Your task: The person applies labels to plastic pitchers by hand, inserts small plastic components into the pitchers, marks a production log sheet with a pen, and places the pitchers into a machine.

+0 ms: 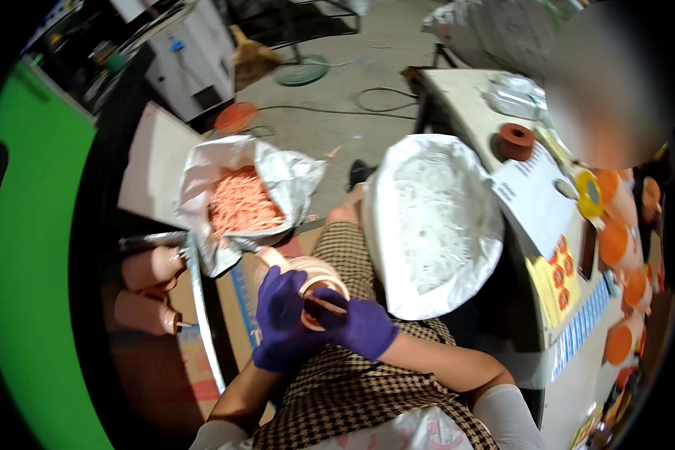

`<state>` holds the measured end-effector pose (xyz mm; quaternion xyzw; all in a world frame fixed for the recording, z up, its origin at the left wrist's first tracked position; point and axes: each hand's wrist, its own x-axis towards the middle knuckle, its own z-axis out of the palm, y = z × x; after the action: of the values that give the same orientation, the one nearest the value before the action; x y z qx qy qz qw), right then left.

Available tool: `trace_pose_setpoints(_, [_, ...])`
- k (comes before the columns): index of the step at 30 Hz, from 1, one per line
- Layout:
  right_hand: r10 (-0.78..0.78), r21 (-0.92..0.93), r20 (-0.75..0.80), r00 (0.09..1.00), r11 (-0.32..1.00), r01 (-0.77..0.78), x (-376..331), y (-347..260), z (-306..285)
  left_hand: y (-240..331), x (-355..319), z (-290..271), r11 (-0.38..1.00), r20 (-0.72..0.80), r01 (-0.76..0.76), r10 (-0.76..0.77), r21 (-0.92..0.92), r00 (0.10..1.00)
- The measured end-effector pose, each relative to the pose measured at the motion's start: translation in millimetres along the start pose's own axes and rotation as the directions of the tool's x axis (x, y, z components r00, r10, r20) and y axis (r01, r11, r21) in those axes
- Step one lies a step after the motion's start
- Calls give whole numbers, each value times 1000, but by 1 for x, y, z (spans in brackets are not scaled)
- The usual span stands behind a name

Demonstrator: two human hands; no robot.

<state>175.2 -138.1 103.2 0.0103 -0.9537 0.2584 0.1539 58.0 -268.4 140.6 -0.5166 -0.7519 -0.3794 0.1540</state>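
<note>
Over my lap I hold a peach-coloured plastic jug [313, 267], its round open mouth tilted toward me and its handle pointing to the upper left. My left hand [283, 319], in a purple glove, is wrapped round the jug's near left side. My right hand [364, 328], gloved the same way, has its fingers closed at the jug's mouth. A thin pinkish strip or edge shows by those fingers; whether it belongs to the jug or is a separate piece, I cannot tell.
A white sack [251, 202] of peach plastic scraps stands ahead left. Ahead right is a white sack [435, 225] of clear plastic pieces. Peach jugs [146, 311] lie in a carton at left. A table [465, 97] at right bears papers, tape and orange-capped containers; a person is beside it.
</note>
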Motion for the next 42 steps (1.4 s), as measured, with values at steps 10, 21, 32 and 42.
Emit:
trace_pose_setpoints(10, [23, 318, 119, 993, 946, -60, 41, 27, -2, -50, 26, 17, 995, 169, -103, 105, -16, 980])
trace_pose_setpoints(21, [614, -230, -371, 697, 667, -709, -21, 207, -85, -323, 108, -79, 993, -349, 111, -90, 39, 933])
trace_pose_setpoints(32, [251, 18, -437, 864, 963, -270, -45, 200, -45, -72, -5, -21, 987, 191, 146, -158, 74, 969])
trace_pose_setpoints(42, [-84, 534, -295, 952, 812, 237, 41, 7, -8, -70, 2, -10, 979, 388, 198, -168, -39, 906])
